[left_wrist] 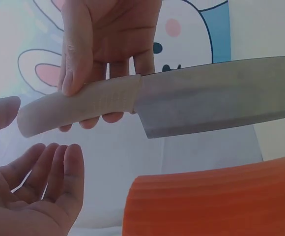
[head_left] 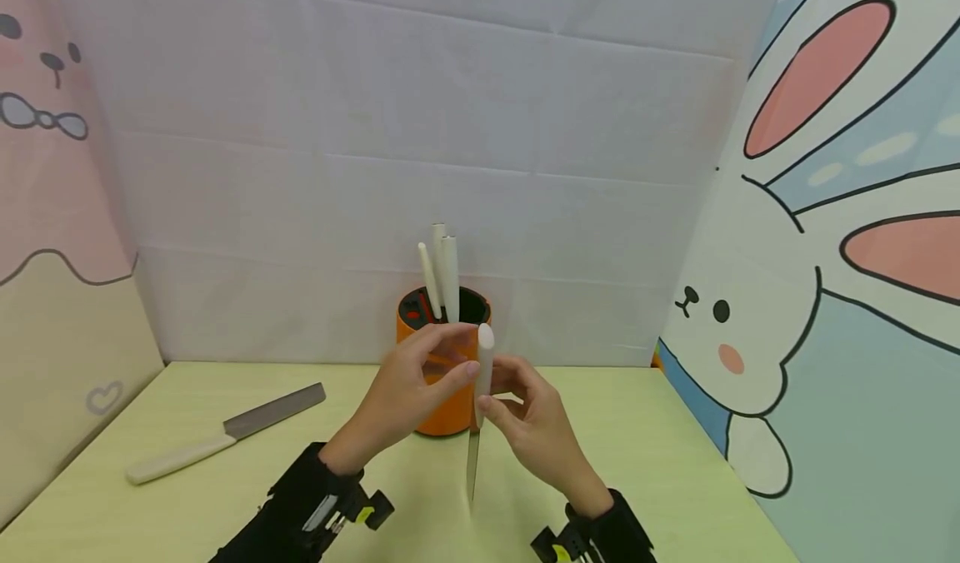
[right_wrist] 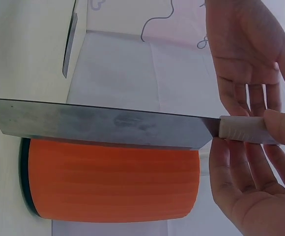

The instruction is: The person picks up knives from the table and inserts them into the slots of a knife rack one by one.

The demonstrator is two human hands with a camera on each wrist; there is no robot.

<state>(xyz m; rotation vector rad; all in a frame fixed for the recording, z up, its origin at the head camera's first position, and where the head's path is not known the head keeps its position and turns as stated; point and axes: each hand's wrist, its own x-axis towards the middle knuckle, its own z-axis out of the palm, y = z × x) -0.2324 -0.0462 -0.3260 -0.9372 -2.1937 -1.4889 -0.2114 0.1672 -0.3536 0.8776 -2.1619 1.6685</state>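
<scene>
My right hand (head_left: 536, 430) pinches the white handle of a kitchen knife (head_left: 485, 363), thumb on one side and fingers on the other. The knife stands upright, handle up and broad metal blade (right_wrist: 103, 123) down. Around the butt of the handle, my left hand (head_left: 408, 380) is spread with thumb and fingers apart; in the left wrist view its fingers (left_wrist: 73, 162) are clear of the handle. Just behind the knife stands an orange knife block (head_left: 446, 417), partly hidden by both hands. Several white handles (head_left: 450, 271) stick up from its black top.
Another knife (head_left: 273, 411), with a white handle and squared blade, lies on the pale table (head_left: 360, 538) at the left. A white sheet (head_left: 420, 130) hangs behind the block. Cartoon-printed panels (head_left: 847, 413) flank the table at both sides.
</scene>
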